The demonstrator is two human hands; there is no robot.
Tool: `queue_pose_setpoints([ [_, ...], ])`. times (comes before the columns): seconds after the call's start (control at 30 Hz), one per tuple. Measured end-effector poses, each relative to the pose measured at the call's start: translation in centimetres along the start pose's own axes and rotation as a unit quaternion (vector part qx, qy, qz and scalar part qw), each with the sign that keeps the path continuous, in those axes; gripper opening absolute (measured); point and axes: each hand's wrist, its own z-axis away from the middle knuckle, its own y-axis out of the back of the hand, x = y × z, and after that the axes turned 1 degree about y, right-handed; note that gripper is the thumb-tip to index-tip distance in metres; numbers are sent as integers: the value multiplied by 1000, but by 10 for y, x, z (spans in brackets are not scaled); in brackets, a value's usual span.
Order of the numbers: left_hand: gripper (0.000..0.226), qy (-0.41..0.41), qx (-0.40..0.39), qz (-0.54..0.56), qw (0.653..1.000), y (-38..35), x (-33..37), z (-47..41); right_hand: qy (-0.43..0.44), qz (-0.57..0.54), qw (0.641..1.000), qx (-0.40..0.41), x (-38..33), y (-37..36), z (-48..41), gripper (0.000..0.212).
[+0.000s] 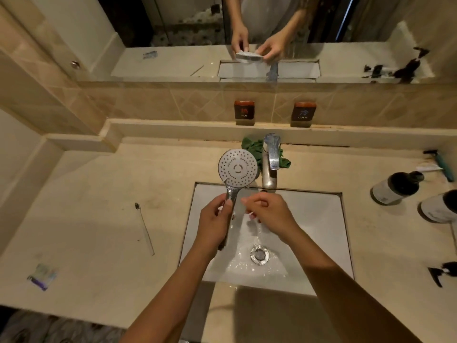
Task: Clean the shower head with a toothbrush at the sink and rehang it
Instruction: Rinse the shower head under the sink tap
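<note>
The round chrome shower head [238, 168] is held upright over the back left of the white sink [321, 219], its nozzle face turned toward me. My left hand [216, 222] is closed around its chrome handle. My right hand [268, 211] hovers just right of the handle with fingers curled. A small white bit shows at its fingertips, and what it is stays unclear. The toothbrush [144, 229] lies on the counter left of the sink, away from both hands, dark bristles at the far end.
The chrome faucet [270, 159] stands behind the basin with a green cloth [254, 148] around its base. Water pools near the drain [259, 254]. Dark-capped bottles [395, 188] and a razor [442, 164] are on the right counter. A small packet [42, 276] lies front left.
</note>
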Motion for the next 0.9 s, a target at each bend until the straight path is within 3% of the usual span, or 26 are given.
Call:
queue_pose_setpoints([
  [0.1,26,-16,-14,69,997,-1,17,-2,20,-9,994,-104,-11,-4,7,29],
  [0.17,30,-17,-22,109,994,-3,30,-4,56,-2,991,-124,-22,-6,10,39],
  [0.47,31,-100,-66,148,982,0,79,-5,166,29,985,-42,-73,12,18,31],
  [0.9,30,-118,-165,126,971,4,103,9,190,68,976,84,-92,25,58,25],
])
